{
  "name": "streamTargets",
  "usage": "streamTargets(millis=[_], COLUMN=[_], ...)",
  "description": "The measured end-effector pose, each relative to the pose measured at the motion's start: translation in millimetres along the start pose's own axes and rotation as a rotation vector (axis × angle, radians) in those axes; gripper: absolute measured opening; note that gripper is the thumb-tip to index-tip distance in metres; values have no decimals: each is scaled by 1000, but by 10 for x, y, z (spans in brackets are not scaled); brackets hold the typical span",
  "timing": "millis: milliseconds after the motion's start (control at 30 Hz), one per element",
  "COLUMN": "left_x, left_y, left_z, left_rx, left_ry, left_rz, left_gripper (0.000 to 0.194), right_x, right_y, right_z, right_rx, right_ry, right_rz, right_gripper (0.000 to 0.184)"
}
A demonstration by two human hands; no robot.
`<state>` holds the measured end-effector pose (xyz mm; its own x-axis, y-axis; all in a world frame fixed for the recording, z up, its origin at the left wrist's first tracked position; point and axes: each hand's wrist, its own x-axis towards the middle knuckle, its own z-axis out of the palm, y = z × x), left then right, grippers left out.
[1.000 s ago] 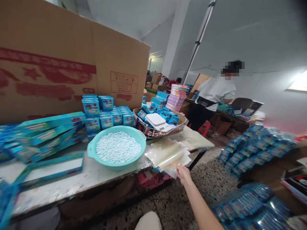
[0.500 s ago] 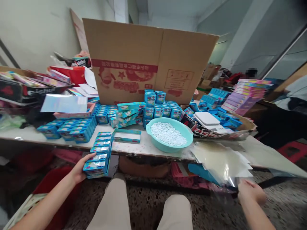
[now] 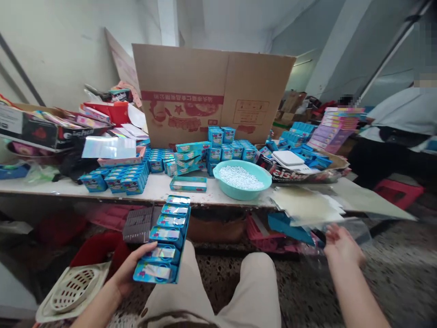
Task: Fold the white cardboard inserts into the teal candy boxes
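My left hand [image 3: 129, 272] grips a long blue tray [image 3: 166, 238] that holds a row of several small blue packets, held over my left knee below the table's front edge. My right hand [image 3: 342, 246] is low at the right, fingers pinched on a clear plastic bag [image 3: 355, 228] that trails from a pile of clear bags [image 3: 305, 206] on the table's front right. A teal bowl [image 3: 243, 191] full of small white tablets stands on the white table [image 3: 112, 194], with an empty blue tray [image 3: 188, 184] lying to its left.
A big open cardboard box [image 3: 211, 91] stands at the back. Stacks of blue packets [image 3: 121, 176] cover the table. A shallow carton [image 3: 309, 171] holds a white scale [image 3: 288, 158]. A white strainer [image 3: 70, 290] lies by my left leg. Another person [image 3: 403, 125] stands at right.
My left hand has drawn the filled tray away from the table edge toward my lap. My right hand has pulled a clear bag off the pile. The view swung left and down.
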<state>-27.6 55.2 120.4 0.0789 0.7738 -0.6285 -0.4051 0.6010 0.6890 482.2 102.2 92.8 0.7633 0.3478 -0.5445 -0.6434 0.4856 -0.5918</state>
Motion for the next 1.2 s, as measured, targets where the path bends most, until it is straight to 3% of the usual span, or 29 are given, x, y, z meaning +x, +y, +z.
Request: streamTargets(millis=[100,233,333,433,600,833,967,1200], left_x=[-8,49,49,28,38,216,384,521], left_y=[-436,-1070,-1484,-1727,-1775,-1628,-1577,-1601], left_z=[207,632,914,1045,1065,1144,1227,1314], left_rx=[7,30,63,104,187,196,169,248], left_ry=[-144,-375,-496,-591,-543,-433,-409,-356], left_rz=[-112,-270,-387,-401,-368,-480,-471,-403], left_gripper=[31,35,43,59,75,55,54,51], right_x=[-265,-535,-609,-613,-649,-719,-690,-597], right_y=[1,-12,-2,68,450,1036,1103,1014], right_z=[-201,-534,-812,-1118,-1549,-1690,-1715,-1786], right_rx=[0,-12,-19,-8,37,30,62,171], right_ry=[-141,-268,-300,-286,-232,-219,-248,-254], right_rz=[-37,-34,-56,-64,24,164,184,288], right_gripper=[25,10,3,3,17,16,21,24])
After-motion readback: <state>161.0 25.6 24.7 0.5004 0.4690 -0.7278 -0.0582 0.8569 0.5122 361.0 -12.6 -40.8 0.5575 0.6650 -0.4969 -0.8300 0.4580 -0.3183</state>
